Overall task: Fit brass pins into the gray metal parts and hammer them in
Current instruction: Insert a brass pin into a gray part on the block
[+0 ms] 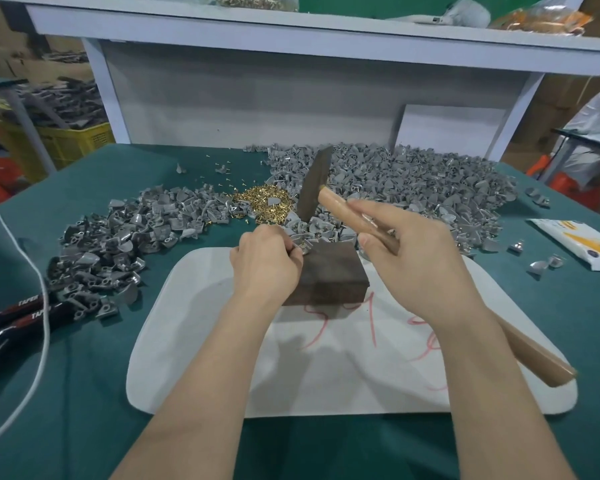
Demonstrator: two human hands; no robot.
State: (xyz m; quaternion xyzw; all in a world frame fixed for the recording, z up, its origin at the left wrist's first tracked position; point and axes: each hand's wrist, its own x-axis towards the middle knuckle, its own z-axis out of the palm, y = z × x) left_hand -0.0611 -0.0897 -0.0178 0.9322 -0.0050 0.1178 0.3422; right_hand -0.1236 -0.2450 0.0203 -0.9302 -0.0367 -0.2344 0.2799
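Pinching a gray metal part [299, 247] against the far left corner of the dark block [329, 275], the left hand [264, 261] keeps a narrow grip, its fingertips closed on the part right where the blow would land. The right hand [409, 258] wraps its grip round the wooden handle of the hammer [314, 185], whose head hangs above and just behind the part.

The main risk, as I judge it, is a strike that catches the fingertips, since they touch the target. Whether a pin stands upright in the part is too small to tell; a tilted pin would likely bend or shoot off under the blow. The part sits at the block's very edge, so an off-centre hit could flip it onto the white board [326, 375].

The loose brass pins [264, 202] lie heaped on the tabletop [84, 375] just beyond, between the heaps of spare gray parts [413, 181].
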